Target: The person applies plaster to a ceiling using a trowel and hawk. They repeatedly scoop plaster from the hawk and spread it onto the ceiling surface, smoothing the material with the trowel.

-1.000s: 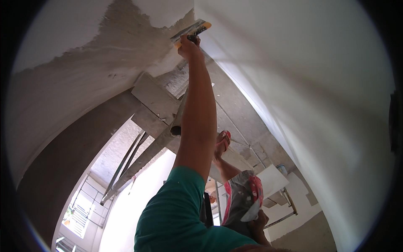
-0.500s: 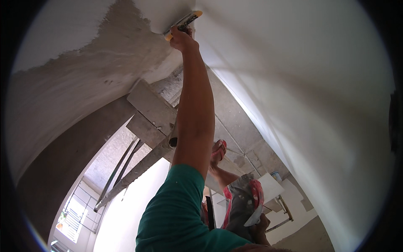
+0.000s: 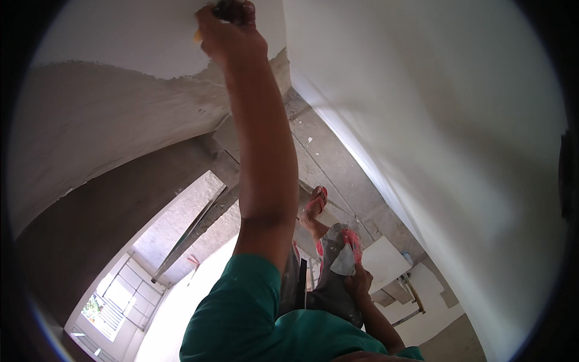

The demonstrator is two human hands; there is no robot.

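My left hand [image 3: 232, 45], raised to the top of the view, is closed round the dark handle of a wide putty trowel [image 3: 226, 10]. A yellow end of its blade shows beside the fingers; the rest is behind my hand or out of view. The trowel is at the wall's smooth white coat [image 3: 139, 33], above a ragged border with the bare grey-brown plaster [image 3: 120, 90]. Low down by my thigh, my right hand [image 3: 360, 282] grips a putty knife [image 3: 344, 262] with a broad, pale, flared blade. Its handle is hidden in the fist.
A smooth white wall [image 3: 422, 114] meets the coated one at a corner on the right. My foot in a red sandal [image 3: 316, 202] stands on grey boards [image 3: 338, 163]. Below are a pale board [image 3: 381, 260], a slanting beam [image 3: 199, 232] and a barred window [image 3: 108, 311].
My left hand has swept left and up with the trowel. White coat now covers the grey patch that reached upward between two white areas. The putty knife and right hand show more fully.
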